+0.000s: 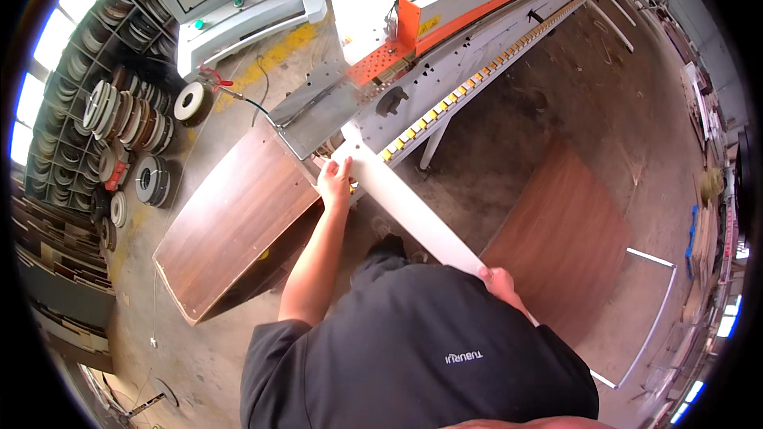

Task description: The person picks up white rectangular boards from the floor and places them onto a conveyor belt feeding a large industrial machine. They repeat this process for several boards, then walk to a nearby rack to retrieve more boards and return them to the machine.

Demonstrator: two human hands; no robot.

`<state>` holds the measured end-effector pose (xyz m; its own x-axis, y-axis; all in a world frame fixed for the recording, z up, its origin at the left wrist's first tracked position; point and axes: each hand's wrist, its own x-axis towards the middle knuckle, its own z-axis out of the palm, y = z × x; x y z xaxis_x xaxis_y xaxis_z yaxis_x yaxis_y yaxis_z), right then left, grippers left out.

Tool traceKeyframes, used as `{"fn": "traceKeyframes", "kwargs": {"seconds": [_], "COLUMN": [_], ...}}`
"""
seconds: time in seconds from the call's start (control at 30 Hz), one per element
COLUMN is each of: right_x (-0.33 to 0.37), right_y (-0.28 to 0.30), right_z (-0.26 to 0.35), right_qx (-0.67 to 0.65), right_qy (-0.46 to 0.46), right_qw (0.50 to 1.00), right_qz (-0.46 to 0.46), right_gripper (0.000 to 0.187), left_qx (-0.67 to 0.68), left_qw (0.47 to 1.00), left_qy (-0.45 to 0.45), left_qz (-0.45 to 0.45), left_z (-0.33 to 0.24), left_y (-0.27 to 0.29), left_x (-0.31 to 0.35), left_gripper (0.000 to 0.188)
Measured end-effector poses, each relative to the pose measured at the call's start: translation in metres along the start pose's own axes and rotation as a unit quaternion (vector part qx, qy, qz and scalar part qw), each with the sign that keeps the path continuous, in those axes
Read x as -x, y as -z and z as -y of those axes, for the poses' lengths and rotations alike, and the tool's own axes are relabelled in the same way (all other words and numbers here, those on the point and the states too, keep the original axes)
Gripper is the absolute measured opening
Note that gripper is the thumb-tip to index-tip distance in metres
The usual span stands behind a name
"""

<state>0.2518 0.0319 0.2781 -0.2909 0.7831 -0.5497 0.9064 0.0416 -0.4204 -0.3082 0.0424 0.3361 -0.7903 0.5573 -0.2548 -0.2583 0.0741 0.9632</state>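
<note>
A long, narrow white board [417,210] slants from the machine's infeed end down to my right side. My left hand [335,179] is closed on the board's left edge near its far end, fingers pointing up. Closer to my body, my right hand [500,283] grips the board's right edge, its thumb on top. The far end of the board lies at the start of the orange and grey edge-banding machine [445,20], beside its grey metal table [306,115]. My black shirt hides part of the board's near end.
A wood-grain box-like stand [238,214] is left of my left arm. A brown wood-grain panel [564,246] is at right, near a white frame [671,302] on the floor. Yellow-padded track [453,99] runs along the machine. A control console [246,16] and banding rolls [127,115] stand far left.
</note>
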Motion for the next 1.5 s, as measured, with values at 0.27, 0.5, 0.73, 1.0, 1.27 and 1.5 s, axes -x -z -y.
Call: {"fn": "traceKeyframes", "kwargs": {"seconds": [0.27,0.5,0.73,1.0,1.27,1.5], "right_x": [-0.08,-0.144,-0.209,-0.239,-0.257,-0.279], "right_y": [0.061,0.079,0.1,0.134,0.153,0.174], "right_z": [0.072,0.098,0.117,0.127,0.119,0.11], "right_qx": [0.074,0.065,0.084,0.102,0.103,0.101], "right_qy": [-0.072,-0.082,-0.056,-0.03,-0.046,-0.072], "right_qw": [0.994,0.994,0.994,0.993,0.991,0.986], "right_qz": [-0.018,-0.019,0.028,0.048,0.077,0.111], "right_gripper": [0.079,0.079,0.08,0.078,0.074,0.078], "left_qx": [-0.056,-0.248,-0.224,-0.144,-0.016,0.018], "left_qw": [0.994,0.965,0.972,0.989,0.989,0.989], "left_qy": [0.045,-0.05,0.034,0.035,0.148,0.146], "left_qz": [0.087,0.066,0.059,0.015,0.018,0.022], "left_z": [0.054,0.074,0.033,0.049,0.009,0.014], "left_y": [-0.076,-0.132,-0.167,-0.196,-0.215,-0.242], "left_x": [-0.097,-0.105,-0.111,-0.126,-0.134,-0.145], "left_gripper": [0.038,0.084,0.097,0.094,0.088,0.089]}}
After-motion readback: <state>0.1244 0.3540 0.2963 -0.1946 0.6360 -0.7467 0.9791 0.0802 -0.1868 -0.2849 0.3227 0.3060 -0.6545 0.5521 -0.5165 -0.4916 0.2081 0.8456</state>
